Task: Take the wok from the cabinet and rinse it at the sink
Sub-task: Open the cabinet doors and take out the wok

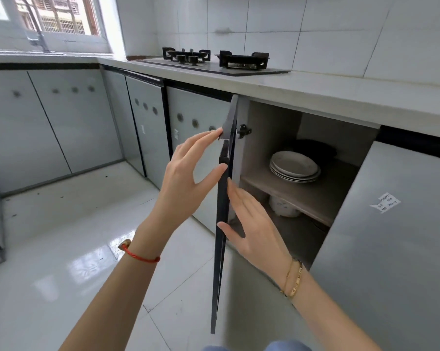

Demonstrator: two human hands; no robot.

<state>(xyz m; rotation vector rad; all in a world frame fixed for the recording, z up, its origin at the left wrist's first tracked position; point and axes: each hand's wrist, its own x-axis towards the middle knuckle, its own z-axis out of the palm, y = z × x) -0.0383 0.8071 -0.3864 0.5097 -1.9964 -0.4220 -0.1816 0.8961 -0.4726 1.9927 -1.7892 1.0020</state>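
The cabinet door (222, 224) under the counter stands swung out, edge-on to me. My left hand (188, 171) is spread, its fingertips touching the door's outer edge near the top. My right hand (249, 219) is flat and open on the inner side of the door, holding nothing. Inside the cabinet, a dark wok (315, 148) sits at the back of the upper shelf (302, 196), mostly hidden behind a stack of white plates (293, 167). The faucet (37, 34) stands at the far left by the window; the sink itself is hidden.
A gas hob (216, 62) sits on the counter (340, 95) above the cabinet. A white pot (283, 207) stands below the shelf. A closed grey door (391, 236) flanks the opening on the right. The glossy tiled floor (87, 249) lies to the left.
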